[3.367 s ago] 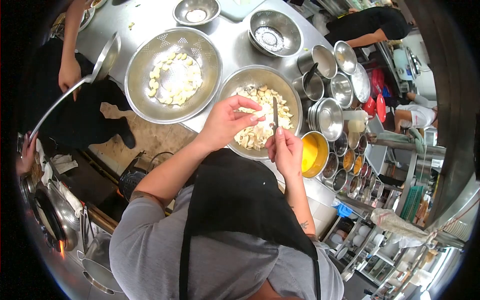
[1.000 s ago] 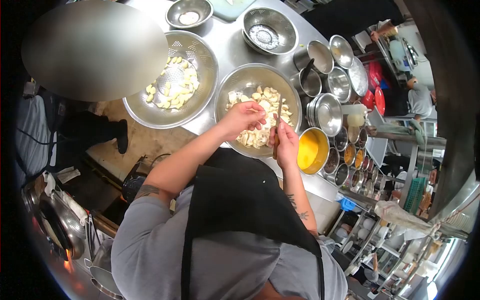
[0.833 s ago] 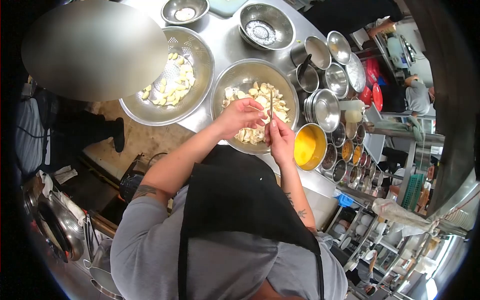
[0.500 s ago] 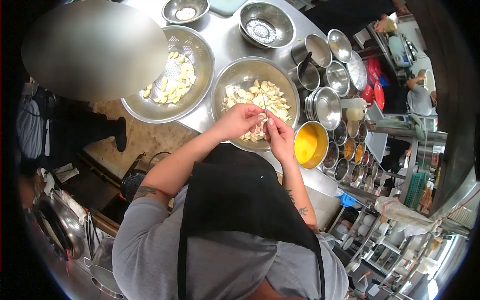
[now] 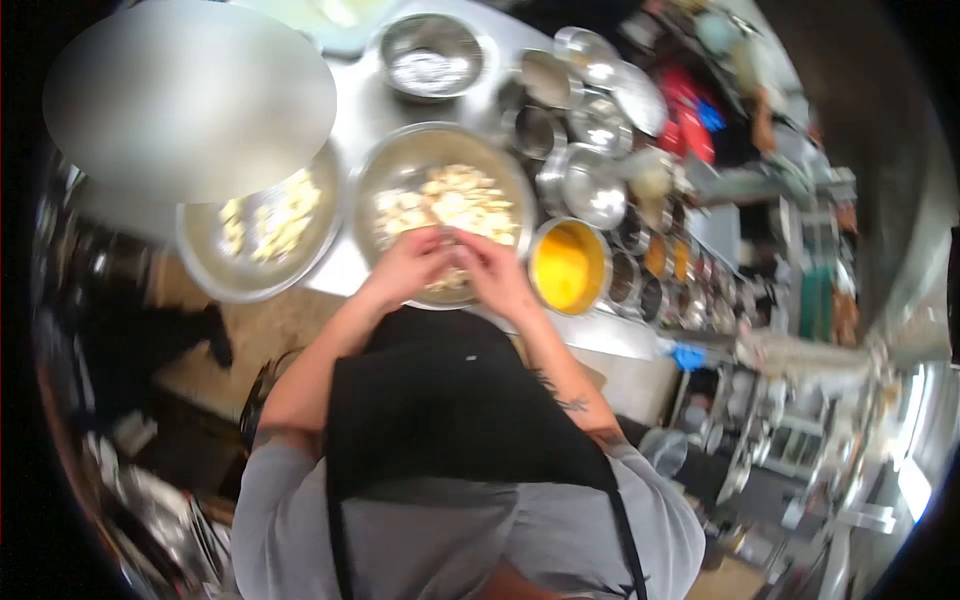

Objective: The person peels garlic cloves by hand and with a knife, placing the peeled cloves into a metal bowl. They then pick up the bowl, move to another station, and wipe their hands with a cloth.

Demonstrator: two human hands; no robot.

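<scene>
Both hands meet over the near side of a large metal bowl (image 5: 365,200) of garlic cloves (image 5: 468,200), some pale and peeled, others with papery skin. My left hand (image 5: 412,262) is closed in a pinch, fingertips against those of the other hand, around what looks like a garlic clove. My right hand (image 5: 494,272) is pinched too; motion blur hides what its fingers hold. To the left, a perforated metal colander (image 5: 205,272) contains peeled garlic cloves (image 5: 285,222).
A pot of yellow liquid (image 5: 566,268) stands right of the bowl. Behind it are stacked metal bowls (image 5: 594,188) and several small containers. A metal strainer bowl (image 5: 430,60) sits farther back. A person's dark-clothed leg (image 5: 170,345) shows at left, beyond the counter's edge.
The view has swung, so the bowls and hands appear farther left and the picture is blurred. My hands stay together over the garlic; the thin dark strip above the fingers no longer shows.
</scene>
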